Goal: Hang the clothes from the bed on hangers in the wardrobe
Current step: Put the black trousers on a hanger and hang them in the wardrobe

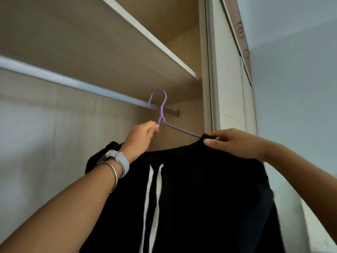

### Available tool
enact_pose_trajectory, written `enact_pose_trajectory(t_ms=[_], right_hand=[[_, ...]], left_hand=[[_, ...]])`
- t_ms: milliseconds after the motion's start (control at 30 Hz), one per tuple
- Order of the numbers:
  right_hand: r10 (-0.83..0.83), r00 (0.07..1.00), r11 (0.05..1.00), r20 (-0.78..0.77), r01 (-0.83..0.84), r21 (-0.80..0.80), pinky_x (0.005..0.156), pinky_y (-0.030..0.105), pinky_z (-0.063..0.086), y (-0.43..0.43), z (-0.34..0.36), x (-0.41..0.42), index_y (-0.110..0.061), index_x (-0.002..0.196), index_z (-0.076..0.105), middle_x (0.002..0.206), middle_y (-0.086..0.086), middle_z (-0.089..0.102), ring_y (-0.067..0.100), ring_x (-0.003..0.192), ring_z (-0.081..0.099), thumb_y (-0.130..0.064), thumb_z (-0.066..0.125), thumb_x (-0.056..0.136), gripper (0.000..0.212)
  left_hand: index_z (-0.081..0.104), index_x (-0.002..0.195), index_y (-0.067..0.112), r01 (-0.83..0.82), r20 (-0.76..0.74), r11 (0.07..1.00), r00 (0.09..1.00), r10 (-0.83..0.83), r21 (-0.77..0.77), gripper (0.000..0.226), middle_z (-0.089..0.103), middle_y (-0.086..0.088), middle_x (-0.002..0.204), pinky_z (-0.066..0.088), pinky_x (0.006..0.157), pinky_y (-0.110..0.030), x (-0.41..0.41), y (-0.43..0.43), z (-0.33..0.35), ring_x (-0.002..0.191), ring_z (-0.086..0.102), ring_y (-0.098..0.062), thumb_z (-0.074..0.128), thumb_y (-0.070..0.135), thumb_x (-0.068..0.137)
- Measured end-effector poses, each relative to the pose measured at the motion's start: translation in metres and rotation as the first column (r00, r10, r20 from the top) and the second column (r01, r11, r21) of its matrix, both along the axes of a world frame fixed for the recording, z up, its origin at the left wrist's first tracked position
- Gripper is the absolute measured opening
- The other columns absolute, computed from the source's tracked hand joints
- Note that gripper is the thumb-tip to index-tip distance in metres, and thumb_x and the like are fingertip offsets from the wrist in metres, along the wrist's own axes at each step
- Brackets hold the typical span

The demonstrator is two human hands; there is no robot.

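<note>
A purple wire hanger [162,108] carries a black garment [200,198] with two white drawstrings. Its hook curves over the silver wardrobe rail [73,83] near the rail's right end. My left hand [140,137] pinches the hanger just below its neck, on the left arm of the wire. My right hand [233,143] grips the black fabric at the hanger's right shoulder. The garment hangs down between my forearms and runs out of view at the bottom.
A wooden shelf [109,52] sits right above the rail, leaving little headroom for the hook. The wardrobe's right side panel and white door frame [226,88] stand just right of the hanger. A pale wall [291,88] lies beyond.
</note>
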State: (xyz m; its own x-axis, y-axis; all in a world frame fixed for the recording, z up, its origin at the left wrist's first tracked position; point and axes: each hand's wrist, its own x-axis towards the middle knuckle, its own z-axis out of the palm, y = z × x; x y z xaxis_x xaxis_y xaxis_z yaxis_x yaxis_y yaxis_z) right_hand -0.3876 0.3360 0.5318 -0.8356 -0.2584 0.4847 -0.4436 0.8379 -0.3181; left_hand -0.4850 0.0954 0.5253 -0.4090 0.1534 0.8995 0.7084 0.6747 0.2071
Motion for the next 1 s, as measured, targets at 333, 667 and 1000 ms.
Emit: enact_pose_trajectory(t_ms=[333,667,1000], right_hand=[[0.178,0.959,0.983,-0.221,-0.185,-0.01,0.06,0.022,0.039,-0.002,0.047,-0.12,-0.017,0.063,0.059,0.061,-0.004,0.055,0.011,0.06,0.053,-0.033,0.049,0.093,0.036],[0.094,0.959,0.982,-0.267,-0.133,-0.131,0.066,0.031,0.046,-0.05,0.08,-0.222,0.0,0.09,0.068,0.086,0.015,0.069,0.029,0.083,0.065,-0.03,0.047,0.095,0.036],[0.008,0.993,0.977,-0.121,-0.034,-0.209,0.046,0.024,0.032,-0.043,0.038,-0.277,-0.01,0.071,0.061,0.058,0.001,0.052,0.014,0.051,0.048,-0.03,0.049,0.094,0.033]], left_hand=[[0.065,0.098,0.0,-0.336,0.006,0.934,0.941,0.338,0.12,0.033,0.07,-0.021,0.099,0.049,0.087,-0.04,-0.111,-0.015,0.053,0.095,0.063,-0.036,0.04,0.021,0.097],[0.061,0.111,-0.005,-0.34,0.272,0.907,0.923,0.271,0.249,0.044,0.061,-0.025,0.119,0.042,0.1,-0.041,-0.183,0.011,0.122,0.115,0.054,-0.038,0.035,0.028,0.097],[0.045,0.133,0.005,-0.024,0.482,0.89,0.847,-0.224,0.455,0.051,0.055,-0.015,0.131,0.04,0.107,-0.04,-0.236,0.042,0.062,0.121,0.052,-0.029,0.061,0.017,0.085]])
